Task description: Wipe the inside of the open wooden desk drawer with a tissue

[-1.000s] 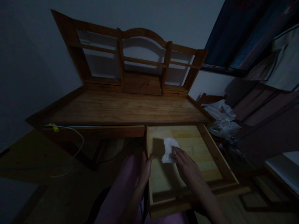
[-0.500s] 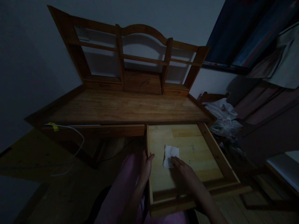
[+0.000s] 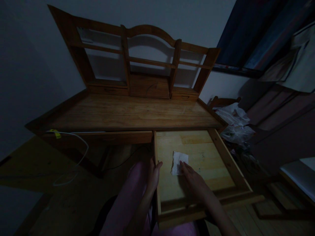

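Observation:
A wooden drawer [image 3: 221,157] is pulled out from the right side of the desk, with a pale bare bottom. My left hand [image 3: 154,175] is closed over the drawer's left side wall, thumb on the inner side and fingers outside. Inside the drawer, left of its middle, lies a white tissue [image 3: 176,163], spread and a little creased. My right hand [image 3: 194,180] reaches in over the front, its outstretched fingertips resting on the tissue's right part. Small dark marks show on the drawer bottom right of the tissue.
Behind the drawer stands the wooden desktop [image 3: 137,111] with a shelf unit [image 3: 151,62]. A second drawer [image 3: 123,137] sits at left, a white cable [image 3: 85,144] hanging by it. Plastic bags [image 3: 233,114] are on the right. My legs [image 3: 123,203] are below.
My right fingers have shifted slightly left and away from me over the tissue. My left hand keeps its hold on the drawer wall.

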`<state>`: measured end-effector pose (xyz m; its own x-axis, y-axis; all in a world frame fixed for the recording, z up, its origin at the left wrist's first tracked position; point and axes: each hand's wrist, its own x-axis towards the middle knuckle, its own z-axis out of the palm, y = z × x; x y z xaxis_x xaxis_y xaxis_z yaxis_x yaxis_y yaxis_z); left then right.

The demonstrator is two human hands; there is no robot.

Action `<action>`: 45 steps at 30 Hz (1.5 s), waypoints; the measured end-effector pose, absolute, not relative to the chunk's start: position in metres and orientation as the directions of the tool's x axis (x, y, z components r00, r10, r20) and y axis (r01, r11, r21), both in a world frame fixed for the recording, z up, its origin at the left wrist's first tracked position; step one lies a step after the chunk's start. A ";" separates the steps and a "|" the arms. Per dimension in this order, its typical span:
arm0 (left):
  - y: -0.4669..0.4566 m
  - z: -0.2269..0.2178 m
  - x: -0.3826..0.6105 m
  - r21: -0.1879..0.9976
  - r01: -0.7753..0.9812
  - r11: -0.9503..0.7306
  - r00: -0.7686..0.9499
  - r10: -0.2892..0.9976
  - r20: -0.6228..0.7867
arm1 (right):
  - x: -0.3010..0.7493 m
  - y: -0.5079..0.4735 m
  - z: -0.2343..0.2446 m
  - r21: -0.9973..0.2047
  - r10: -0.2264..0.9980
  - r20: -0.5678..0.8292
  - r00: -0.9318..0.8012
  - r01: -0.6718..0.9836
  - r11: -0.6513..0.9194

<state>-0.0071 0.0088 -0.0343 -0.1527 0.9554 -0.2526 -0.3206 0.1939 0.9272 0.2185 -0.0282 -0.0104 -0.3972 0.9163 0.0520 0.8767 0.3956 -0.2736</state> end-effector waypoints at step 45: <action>0.008 -0.036 -0.009 0.937 -0.289 0.195 -0.204 0.944 -0.259 | 0.195 -0.008 -0.013 -0.106 0.936 -0.171 -0.307 0.950 0.292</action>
